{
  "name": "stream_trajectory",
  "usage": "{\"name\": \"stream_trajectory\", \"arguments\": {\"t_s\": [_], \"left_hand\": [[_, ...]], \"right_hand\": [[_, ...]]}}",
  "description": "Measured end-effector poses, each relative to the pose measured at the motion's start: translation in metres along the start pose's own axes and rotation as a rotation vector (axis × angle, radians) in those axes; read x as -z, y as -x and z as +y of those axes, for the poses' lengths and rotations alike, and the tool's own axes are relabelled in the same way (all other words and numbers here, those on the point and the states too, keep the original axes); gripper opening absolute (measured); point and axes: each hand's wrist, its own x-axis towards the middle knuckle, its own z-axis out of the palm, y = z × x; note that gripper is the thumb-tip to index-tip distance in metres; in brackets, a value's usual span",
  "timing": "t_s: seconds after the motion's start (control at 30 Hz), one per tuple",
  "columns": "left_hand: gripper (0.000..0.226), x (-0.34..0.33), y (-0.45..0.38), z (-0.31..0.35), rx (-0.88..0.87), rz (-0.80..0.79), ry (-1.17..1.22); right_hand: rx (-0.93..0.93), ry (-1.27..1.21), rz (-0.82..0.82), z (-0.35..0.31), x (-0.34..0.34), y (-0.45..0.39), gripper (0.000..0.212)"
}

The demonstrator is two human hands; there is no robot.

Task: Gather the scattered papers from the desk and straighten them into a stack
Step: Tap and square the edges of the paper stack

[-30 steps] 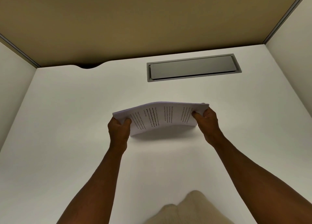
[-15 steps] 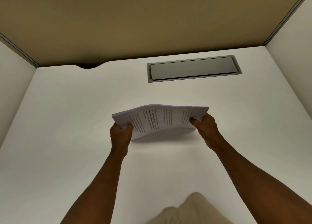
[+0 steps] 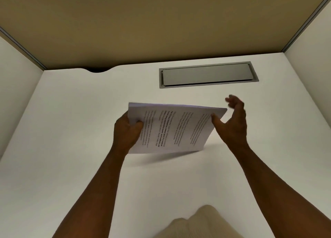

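A stack of printed white papers (image 3: 172, 128) stands tilted on its lower long edge on the white desk (image 3: 71, 130), printed side toward me. My left hand (image 3: 126, 132) grips the stack's left edge, thumb on the front. My right hand (image 3: 232, 123) is at the stack's right edge with its fingers spread; only the thumb touches the front of the paper near the top right corner. The fingers are blurred.
A grey rectangular cable hatch (image 3: 207, 74) is set into the desk behind the papers. A dark cable notch (image 3: 96, 70) cuts the back edge at left. Tan partition at the back, white side panels left and right. Beige cloth (image 3: 202, 223) at the bottom.
The stack has tipped up from a bowed, nearly flat hold to a steeper tilt. My right hand has let go of its grip and spread its fingers; my left hand keeps hold.
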Motion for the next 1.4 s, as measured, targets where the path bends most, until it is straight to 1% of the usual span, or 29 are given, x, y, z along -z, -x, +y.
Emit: {"name": "stream_trajectory", "arguments": {"t_s": [0.03, 0.07, 0.1, 0.13, 0.2, 0.27, 0.3, 0.37, 0.4, 0.43, 0.47, 0.5, 0.53, 0.57, 0.6, 0.63, 0.67, 0.7, 0.73, 0.77, 0.8, 0.87, 0.9, 0.97, 1.07, 1.13, 1.2, 1.4], "left_hand": [[0.024, 0.003, -0.002, 0.011, -0.030, -0.026, -0.056], [0.028, 0.006, -0.004, 0.022, -0.050, -0.054, -0.102], [0.031, 0.007, -0.006, 0.032, -0.072, -0.086, -0.142], [0.034, 0.008, -0.008, 0.042, -0.092, -0.121, -0.179], [0.033, 0.006, -0.009, 0.059, -0.141, -0.185, -0.261], [0.022, 0.003, -0.008, 0.071, -0.196, -0.205, -0.325], [0.019, 0.001, -0.008, 0.076, -0.214, -0.203, -0.371], [0.020, -0.001, -0.008, 0.082, -0.228, -0.201, -0.442], [0.024, -0.002, -0.007, 0.083, -0.223, -0.206, -0.436], [0.033, -0.003, -0.004, 0.081, -0.220, -0.198, -0.405], [0.047, -0.006, 0.000, 0.078, -0.244, -0.137, -0.366], [0.064, -0.008, 0.003, 0.071, -0.307, -0.009, -0.340], [0.078, -0.012, 0.008, 0.062, -0.367, 0.154, -0.316], [0.087, -0.015, 0.013, 0.052, -0.376, 0.295, -0.264], [0.093, -0.018, 0.017, 0.043, -0.307, 0.365, -0.174], [0.098, -0.020, 0.019, 0.036, -0.192, 0.355, -0.046], [0.100, -0.022, 0.019, 0.029, -0.054, 0.280, 0.122], [0.098, -0.024, 0.018, 0.024, 0.068, 0.171, 0.299], [0.093, -0.026, 0.015, 0.018, 0.149, 0.065, 0.439], [0.086, -0.026, 0.013, 0.013, 0.188, -0.018, 0.506], [0.079, -0.025, 0.010, 0.009, 0.192, -0.067, 0.511], [0.071, -0.025, 0.007, 0.006, 0.180, -0.077, 0.466], [0.072, -0.026, 0.005, 0.008, 0.177, -0.061, 0.451], [0.080, -0.027, 0.001, 0.010, 0.185, -0.043, 0.451], [0.086, -0.029, -0.007, 0.008, 0.232, -0.128, 0.563], [0.080, -0.028, -0.009, 0.003, 0.236, -0.196, 0.603], [0.069, -0.028, -0.009, 0.001, 0.227, -0.228, 0.595], [0.054, -0.032, -0.006, 0.000, 0.263, -0.180, 0.562]], "right_hand": [[0.129, 0.087, 0.014, -0.011, 0.004, 0.000, 0.070], [0.251, 0.149, -0.011, -0.023, 0.006, -0.001, 0.072], [0.360, 0.205, -0.069, -0.035, 0.007, -0.002, 0.071], [0.428, 0.250, -0.155, -0.047, 0.005, -0.002, 0.068], [0.422, 0.319, -0.346, -0.065, -0.002, 0.002, 0.064], [0.364, 0.373, -0.469, -0.074, -0.006, 0.003, 0.052], [0.313, 0.351, -0.510, -0.075, -0.006, 0.002, 0.042], [0.198, 0.230, -0.558, -0.075, -0.005, 0.001, 0.024], [0.176, 0.187, -0.553, -0.073, -0.004, 0.000, 0.019], [0.172, 0.158, -0.538, -0.070, -0.002, 0.001, 0.016], [0.174, 0.128, -0.518, -0.068, -0.001, 0.001, 0.014], [0.174, 0.103, -0.494, -0.067, 0.001, 0.001, 0.013], [0.163, 0.071, -0.470, -0.065, 0.003, 0.002, 0.012], [0.137, 0.025, -0.447, -0.064, 0.004, 0.001, 0.011], [0.095, -0.040, -0.427, -0.062, 0.005, 0.000, 0.011], [0.044, -0.119, -0.411, -0.061, 0.006, -0.001, 0.012], [-0.007, -0.197, -0.398, -0.060, 0.006, -0.001, 0.014], [-0.051, -0.264, -0.393, -0.058, 0.006, -0.002, 0.016], [-0.084, -0.316, -0.398, -0.057, 0.005, -0.002, 0.017], [-0.107, -0.354, -0.410, -0.055, 0.005, -0.003, 0.017], [-0.122, -0.377, -0.426, -0.054, 0.004, -0.003, 0.018], [-0.137, -0.415, -0.462, -0.050, 0.002, -0.002, 0.020], [-0.140, -0.436, -0.481, -0.048, 0.001, -0.002, 0.021], [-0.144, -0.480, -0.515, -0.046, 0.001, -0.001, 0.023], [-0.153, -0.543, -0.548, -0.045, 0.003, -0.001, 0.025], [-0.159, -0.570, -0.558, -0.044, 0.004, -0.003, 0.025], [-0.173, -0.580, -0.564, -0.043, 0.005, -0.005, 0.025], [-0.235, -0.552, -0.525, -0.038, 0.000, -0.010, 0.024]]}}
